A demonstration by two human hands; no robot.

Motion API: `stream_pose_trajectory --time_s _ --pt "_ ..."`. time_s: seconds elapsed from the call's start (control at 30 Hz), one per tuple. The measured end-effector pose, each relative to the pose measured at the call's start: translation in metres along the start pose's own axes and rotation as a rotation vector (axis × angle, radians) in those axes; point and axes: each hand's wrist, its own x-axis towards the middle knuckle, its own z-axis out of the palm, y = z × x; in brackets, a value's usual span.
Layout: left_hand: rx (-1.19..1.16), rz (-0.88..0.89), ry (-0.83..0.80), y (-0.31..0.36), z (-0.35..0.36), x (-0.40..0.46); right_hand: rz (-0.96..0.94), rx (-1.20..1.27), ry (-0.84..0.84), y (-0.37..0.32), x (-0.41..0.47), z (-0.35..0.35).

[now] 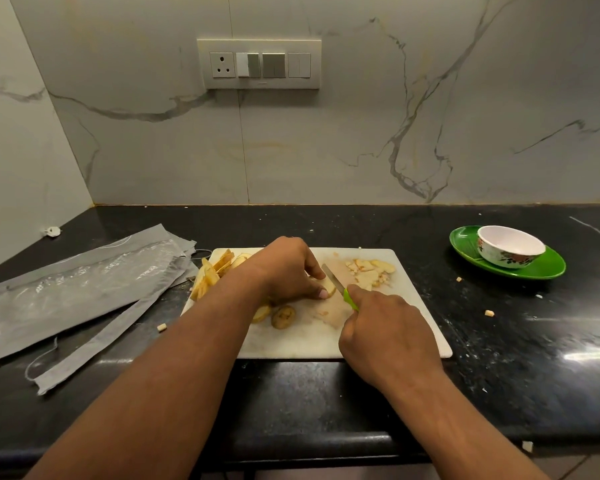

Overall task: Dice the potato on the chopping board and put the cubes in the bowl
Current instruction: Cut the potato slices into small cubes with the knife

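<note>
A potato piece (329,288) is being pinned to the chopping board (291,341) by the curled fingers of the left hand (284,268). A green-handled knife (340,287) is being gripped by the right hand (381,334), its blade lying against that piece. Cut cubes (369,271) are being kept near the board's far right corner. The bowl (510,251) is being carried by a green plate (548,268) toward the desk's right edge.

A grey plastic bag (80,289) is lying flat on the black worktop (499,341) at the left, with a torn-off grey strip (94,344) trailing beside it. A green plate (548,268) is sitting at the right, well apart from the bag. On the marble wall (361,133) behind, a switch panel (259,63) is showing one socket.
</note>
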Motion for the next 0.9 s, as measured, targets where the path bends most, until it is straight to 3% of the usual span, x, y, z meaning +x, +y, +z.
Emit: stream_pose_trajectory --time_s 0.27,0.6,0.8,0.9 --pt "-0.003 -0.010 -0.013 0.003 0.003 0.006 -0.055 -0.080 -0.033 -0.006 -0.023 -0.008" --pt "-0.046 -0.008 0.000 0.003 0.004 0.005 0.052 -0.148 -0.199 -0.002 -0.070 -0.023" --pt "-0.096 -0.040 0.027 -0.002 0.002 0.003 -0.002 -0.162 -0.001 -0.008 -0.040 -0.016" --pt "-0.106 -0.048 0.021 -0.002 0.002 0.003 -0.014 -0.123 0.006 -0.014 -0.015 -0.002"
